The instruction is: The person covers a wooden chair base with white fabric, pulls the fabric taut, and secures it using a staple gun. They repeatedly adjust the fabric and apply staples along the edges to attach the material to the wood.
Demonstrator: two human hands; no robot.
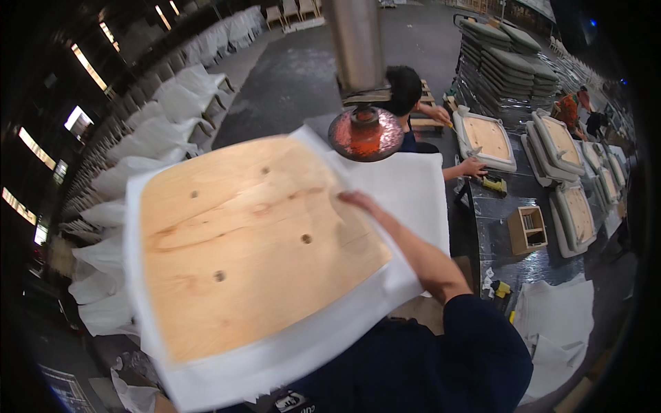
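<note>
A plywood seat board [255, 241] with rounded corners and several dark holes fills the left and middle of the head view, tilted. White sheeting [296, 368] lies behind it and sticks out around its edges. My right hand [359, 199], partly blurred, grips the board's right side, with the forearm reaching up from the lower right. My left hand does not show; the board and sheeting cover much of that side. Just beyond the board, a round red press head [365, 133] hangs from a metal column [354, 45] over a white-covered surface [413, 199].
A co-worker [406, 93] works at a dark table [496, 220] on the right. On it are upholstered seats [485, 138], a yellow staple gun [494, 184], a wooden box [528, 230] and white sheets [554, 316]. Stacked cushions [506, 65] stand behind; wrapped chairs [165, 124] line the left.
</note>
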